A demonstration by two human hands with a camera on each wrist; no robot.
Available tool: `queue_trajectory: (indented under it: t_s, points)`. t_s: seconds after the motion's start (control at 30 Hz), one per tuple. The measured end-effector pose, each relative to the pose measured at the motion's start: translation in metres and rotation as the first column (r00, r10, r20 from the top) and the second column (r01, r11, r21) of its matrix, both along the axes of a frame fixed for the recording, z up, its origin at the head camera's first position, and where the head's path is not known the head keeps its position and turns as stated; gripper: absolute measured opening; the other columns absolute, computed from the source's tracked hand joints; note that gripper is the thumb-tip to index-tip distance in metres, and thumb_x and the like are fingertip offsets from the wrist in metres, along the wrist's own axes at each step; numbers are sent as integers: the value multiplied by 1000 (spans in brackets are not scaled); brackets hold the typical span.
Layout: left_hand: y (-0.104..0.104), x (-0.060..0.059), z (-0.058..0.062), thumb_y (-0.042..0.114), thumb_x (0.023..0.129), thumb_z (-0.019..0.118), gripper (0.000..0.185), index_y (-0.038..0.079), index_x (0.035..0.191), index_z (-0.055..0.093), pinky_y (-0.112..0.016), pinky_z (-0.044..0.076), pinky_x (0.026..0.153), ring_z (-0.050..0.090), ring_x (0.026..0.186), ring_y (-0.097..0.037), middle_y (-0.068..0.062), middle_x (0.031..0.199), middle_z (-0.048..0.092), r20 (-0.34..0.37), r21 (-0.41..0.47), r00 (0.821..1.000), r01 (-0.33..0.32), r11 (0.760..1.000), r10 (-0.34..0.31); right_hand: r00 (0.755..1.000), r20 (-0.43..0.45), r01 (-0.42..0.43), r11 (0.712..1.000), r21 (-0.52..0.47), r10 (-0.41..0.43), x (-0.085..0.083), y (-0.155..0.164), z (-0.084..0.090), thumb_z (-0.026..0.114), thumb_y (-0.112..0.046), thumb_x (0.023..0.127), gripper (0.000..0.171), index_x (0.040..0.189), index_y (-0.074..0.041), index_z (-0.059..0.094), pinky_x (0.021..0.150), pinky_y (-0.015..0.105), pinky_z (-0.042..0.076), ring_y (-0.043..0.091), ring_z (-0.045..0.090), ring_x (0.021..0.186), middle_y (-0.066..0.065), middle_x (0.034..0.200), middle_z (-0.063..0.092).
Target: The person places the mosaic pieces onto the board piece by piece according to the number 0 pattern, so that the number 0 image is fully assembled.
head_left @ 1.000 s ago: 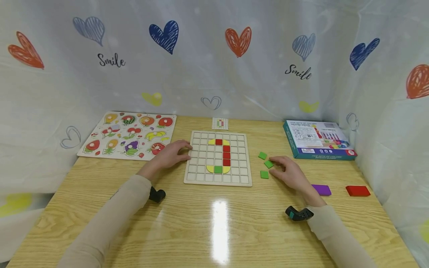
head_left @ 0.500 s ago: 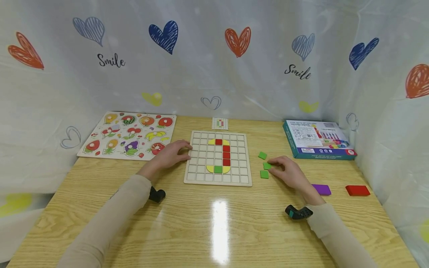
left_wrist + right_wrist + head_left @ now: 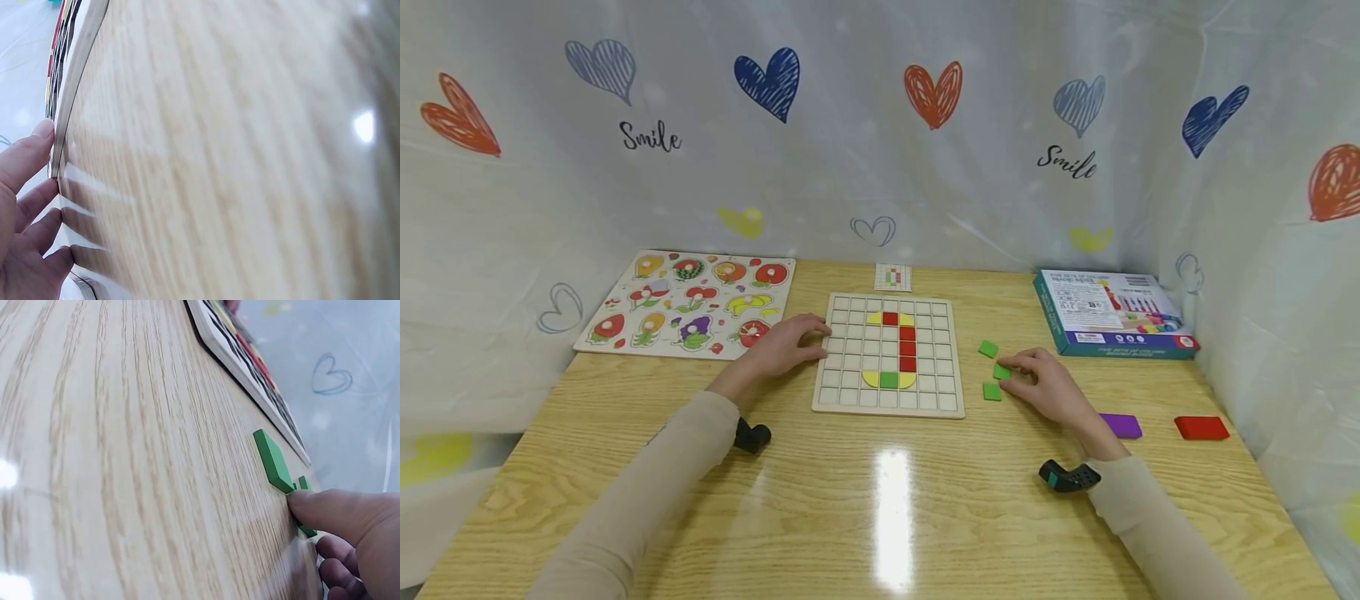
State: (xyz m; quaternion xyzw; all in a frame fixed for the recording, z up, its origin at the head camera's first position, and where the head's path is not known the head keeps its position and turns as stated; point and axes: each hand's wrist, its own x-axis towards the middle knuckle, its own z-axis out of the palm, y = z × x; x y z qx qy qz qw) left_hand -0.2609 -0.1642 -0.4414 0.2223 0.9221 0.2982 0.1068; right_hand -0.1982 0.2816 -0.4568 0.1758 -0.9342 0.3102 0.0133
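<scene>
Progress is looking partial: the grid board [image 3: 887, 356] is carrying only some yellow, red and green pieces, the left hand [image 3: 778, 347] is resting open against its left edge, and the right hand [image 3: 1043, 384] is pinching the middle green tile [image 3: 1001, 372] on the desk [image 3: 880, 508], right of the board.

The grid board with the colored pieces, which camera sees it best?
The head view: the whole grid board lies open, every colored piece countable. The left wrist view shows only its edge; the right wrist view a slanted side strip.
</scene>
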Motion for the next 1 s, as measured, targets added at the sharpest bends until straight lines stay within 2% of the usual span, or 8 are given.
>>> queue_trajectory:
  t_s: [0.2, 0.4, 0.63, 1.0]
  points:
    - [0, 0, -1, 25, 94, 67, 38, 8, 127, 62, -50, 24, 116, 30, 143, -34, -17, 147, 45, 1, -1, 1000, 0, 1000, 0, 1000, -26, 15, 1000, -1, -15, 0, 0, -1, 70, -13, 91, 26, 115, -2, 69, 78, 40, 45, 26, 55, 92, 14, 107, 61]
    - [-1, -1, -2, 25, 94, 67, 38, 8, 127, 62, -50, 24, 116, 30, 143, -34, -17, 147, 45, -5, 4, 1000, 5, 1000, -5, 996, 31, 83, 997, 1, -83, -3, 1, 1, 66, -16, 95, 30, 120, -1, 67, 76, 40, 47, 24, 58, 89, 14, 103, 64]
    - [0, -1, -4, 25, 94, 67, 38, 7, 127, 62, -49, 23, 117, 29, 143, -35, -17, 147, 45, -9, 6, 1000, 10, 1000, -10, 987, 59, 152, 987, -46, -149, -6, -7, 8, 68, -20, 94, 33, 123, -3, 66, 85, 47, 52, 32, 63, 100, 18, 113, 62]
    - [-1, -2, -3, 24, 94, 67, 37, 6, 126, 62, -49, 24, 116, 31, 142, -35, -18, 146, 46, -17, 9, 1000, 11, 1000, -10, 993, 56, 111, 986, -125, -105, -18, -42, 27, 71, -17, 91, 32, 122, -7, 69, 88, 44, 54, 27, 64, 100, 13, 112, 63]
